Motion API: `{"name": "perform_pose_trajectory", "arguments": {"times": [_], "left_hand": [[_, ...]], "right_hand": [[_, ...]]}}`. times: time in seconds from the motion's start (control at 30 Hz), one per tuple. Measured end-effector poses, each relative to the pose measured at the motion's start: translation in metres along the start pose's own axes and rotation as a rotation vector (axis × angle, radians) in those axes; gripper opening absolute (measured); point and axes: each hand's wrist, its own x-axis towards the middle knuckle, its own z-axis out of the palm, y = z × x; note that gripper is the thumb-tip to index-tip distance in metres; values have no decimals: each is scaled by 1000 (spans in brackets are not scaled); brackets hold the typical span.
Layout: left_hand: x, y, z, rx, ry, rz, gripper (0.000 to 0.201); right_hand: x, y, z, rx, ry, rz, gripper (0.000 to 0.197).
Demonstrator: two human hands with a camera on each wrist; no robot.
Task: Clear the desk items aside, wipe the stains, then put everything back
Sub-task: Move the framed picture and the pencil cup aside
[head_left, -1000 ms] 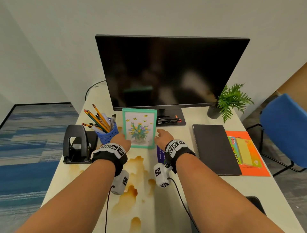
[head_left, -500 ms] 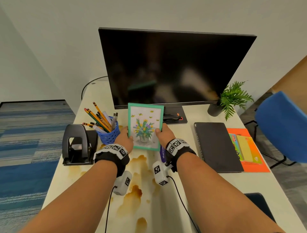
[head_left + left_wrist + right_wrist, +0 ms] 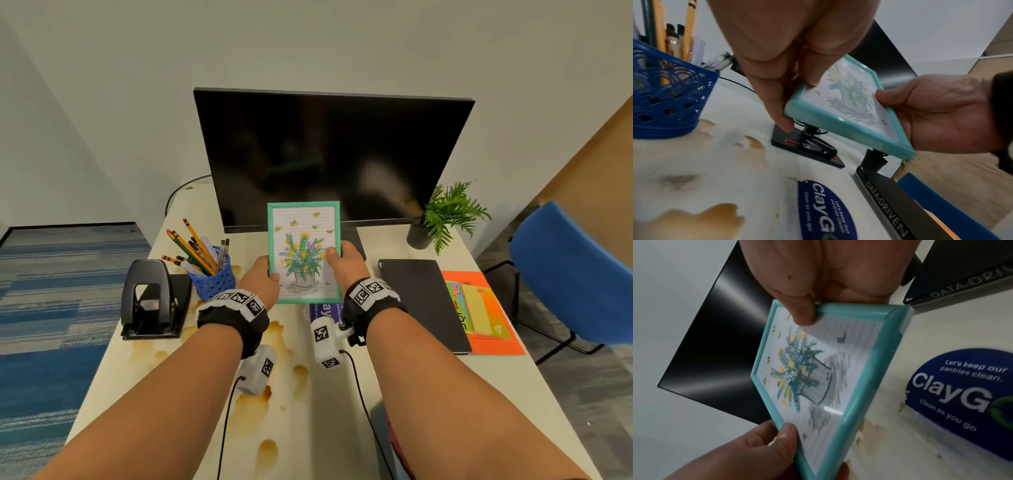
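Note:
A teal picture frame (image 3: 304,251) with a flower drawing hangs above the desk in front of the monitor. My left hand (image 3: 262,282) grips its left edge, thumb on the glass, fingers behind. My right hand (image 3: 344,265) grips its right edge the same way. The wrist views show the frame (image 3: 846,112) (image 3: 818,378) lifted off the desk, pinched between my left hand (image 3: 787,84) and right hand (image 3: 807,305). Brown stains (image 3: 255,404) spread over the white desk (image 3: 325,428) below my arms. A blue round sticker (image 3: 325,311) lies under the frame.
A blue pencil cup (image 3: 214,277) and a black hole punch (image 3: 150,301) stand at the left. The monitor (image 3: 332,161) is behind, glasses (image 3: 816,144) on its base. A potted plant (image 3: 445,219), a black book (image 3: 424,301) and an orange folder (image 3: 486,311) lie right. A blue chair (image 3: 575,274) stands beside the desk.
Both hands closed on the frame's sides and lifted it off the desk, up in front of the monitor. The head view tilted and shifted slightly.

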Motion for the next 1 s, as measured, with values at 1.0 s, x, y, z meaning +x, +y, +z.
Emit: {"name": "perform_pose_trajectory", "arguments": {"times": [1.0], "left_hand": [[-40, 126, 141, -27, -518, 4, 64]], "right_hand": [[17, 91, -184, -788, -98, 264, 31]]}}
